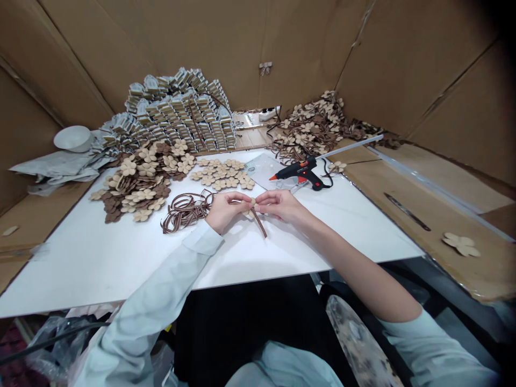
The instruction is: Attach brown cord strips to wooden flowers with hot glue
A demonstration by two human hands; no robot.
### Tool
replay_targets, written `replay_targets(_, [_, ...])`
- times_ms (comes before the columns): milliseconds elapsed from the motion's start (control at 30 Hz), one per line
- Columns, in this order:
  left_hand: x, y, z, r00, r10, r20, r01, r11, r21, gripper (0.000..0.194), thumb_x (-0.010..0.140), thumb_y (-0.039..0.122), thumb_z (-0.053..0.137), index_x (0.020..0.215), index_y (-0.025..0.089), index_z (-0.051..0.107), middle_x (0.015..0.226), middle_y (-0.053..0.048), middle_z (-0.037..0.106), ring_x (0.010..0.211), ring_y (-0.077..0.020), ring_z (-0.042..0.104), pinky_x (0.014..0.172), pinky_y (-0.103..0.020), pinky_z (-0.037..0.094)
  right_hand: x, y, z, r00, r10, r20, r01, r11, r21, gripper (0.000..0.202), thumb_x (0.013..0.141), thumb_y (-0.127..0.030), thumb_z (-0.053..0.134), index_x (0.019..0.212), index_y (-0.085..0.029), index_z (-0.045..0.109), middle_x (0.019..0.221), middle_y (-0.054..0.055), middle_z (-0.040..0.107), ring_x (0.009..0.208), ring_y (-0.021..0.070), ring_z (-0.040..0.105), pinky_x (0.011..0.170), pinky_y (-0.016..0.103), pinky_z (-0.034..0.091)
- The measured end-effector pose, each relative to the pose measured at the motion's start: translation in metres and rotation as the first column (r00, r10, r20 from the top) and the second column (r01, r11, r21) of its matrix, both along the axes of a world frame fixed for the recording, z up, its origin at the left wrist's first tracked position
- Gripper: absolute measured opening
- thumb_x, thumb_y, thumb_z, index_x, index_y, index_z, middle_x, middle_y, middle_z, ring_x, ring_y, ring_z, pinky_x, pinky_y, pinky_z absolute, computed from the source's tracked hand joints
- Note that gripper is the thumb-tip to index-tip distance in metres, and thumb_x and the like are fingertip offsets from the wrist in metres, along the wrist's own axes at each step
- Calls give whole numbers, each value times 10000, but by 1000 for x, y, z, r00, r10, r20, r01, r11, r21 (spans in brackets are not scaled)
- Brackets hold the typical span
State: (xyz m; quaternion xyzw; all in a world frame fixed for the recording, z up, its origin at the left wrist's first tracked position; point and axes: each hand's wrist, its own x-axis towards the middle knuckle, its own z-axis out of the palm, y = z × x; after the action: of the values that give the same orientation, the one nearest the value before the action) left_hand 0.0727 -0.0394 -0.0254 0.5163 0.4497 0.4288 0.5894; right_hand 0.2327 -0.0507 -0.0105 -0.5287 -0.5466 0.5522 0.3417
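Note:
My left hand and my right hand meet over the white board, fingertips pinched on a small beige flower piece. From between the fingers a short brown ribbon with light stitching hangs down to the right. Beside my left wrist lies a loose coil of the same ribbon. Beige flower pieces are spread flat just behind my hands. A black glue gun with an orange tip rests behind my right hand, a clear stick in its back end.
A heap of beige and brown flowers lies at the left, before stacked white-and-tan packs. More flowers with ribbons are piled at the back right. A white bowl, a blade and a lone flower sit at the sides.

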Motion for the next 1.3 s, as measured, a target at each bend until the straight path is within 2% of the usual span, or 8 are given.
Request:
replay_targets(167, [1, -1, 1, 1000, -16, 0, 16, 1000, 3, 262, 461, 250, 738, 650, 116, 616, 585, -6, 600, 501, -84, 517, 549, -244, 430, 0, 1, -1, 1000, -6, -15, 5, 1000, -27, 290, 520, -268, 702, 743, -106, 612, 594, 24, 605, 417, 41, 418, 364, 172, 238])
replay_targets(467, [1, -2, 0, 999, -37, -19, 37, 999, 20, 280, 485, 261, 730, 680, 108, 601, 557, -8, 578, 501, -90, 516, 530, -239, 432, 2, 2, -4, 997, -20, -70, 18, 999, -28, 260, 495, -239, 703, 699, -107, 610, 607, 47, 627, 429, 52, 437, 380, 186, 220])
replay_targets(633, [0, -2, 0, 997, -56, -58, 63, 991, 121, 407, 514, 245, 715, 886, 138, 589, 788, -33, 570, 574, -83, 528, 522, -212, 431, 1, -1, 0, 995, -36, -97, 34, 999, -26, 307, 493, -205, 690, 770, -129, 580, 532, -11, 581, 399, 40, 389, 381, 188, 193])
replay_targets(733, [0, -2, 3, 993, -80, -90, 98, 972, 212, 429, 516, 201, 706, 927, 178, 583, 943, -40, 516, 586, -51, 494, 517, -190, 427, 2, -1, -1, 993, -8, -116, 5, 1000, -24, 321, 488, -204, 691, 777, -136, 569, 530, -22, 573, 396, 38, 376, 381, 192, 183])
replay_targets(900, [-1, -3, 3, 991, -100, -85, 120, 956, 267, 499, 541, 167, 684, 1004, 222, 507, 959, -21, 447, 558, -25, 455, 529, -186, 439, 4, 0, -4, 990, 19, -139, -21, 1000, -15, 321, 496, -217, 692, 781, -141, 565, 548, -15, 577, 416, 45, 400, 379, 190, 170])
replay_targets(1033, [-1, -1, -1, 994, -58, -94, 85, 943, 323, 413, 555, 209, 684, 932, 190, 516, 986, -42, 467, 712, -76, 491, 569, -174, 435, 4, 1, -4, 992, 1, -124, -2, 1000, -9, 305, 512, -219, 680, 783, -147, 561, 555, -10, 582, 405, 39, 384, 375, 190, 157])
replay_targets(1200, [3, -2, 0, 990, -109, -88, 125, 972, 197, 324, 617, 302, 637, 890, 159, 536, 1007, -58, 507, 718, -94, 525, 590, -196, 433, 4, 1, -2, 995, -33, -95, 33, 999, 7, 289, 507, -214, 673, 761, -140, 557, 521, -18, 564, 400, 41, 380, 373, 189, 163])
replay_targets(1300, [5, -3, 1, 997, -61, -49, 67, 990, 122, 295, 667, 326, 582, 911, 168, 532, 988, -47, 518, 716, -95, 539, 581, -204, 439, 4, 1, -2, 995, -42, -94, 44, 999, 15, 295, 503, -222, 675, 762, -141, 559, 522, -16, 571, 396, 43, 382, 372, 188, 162])
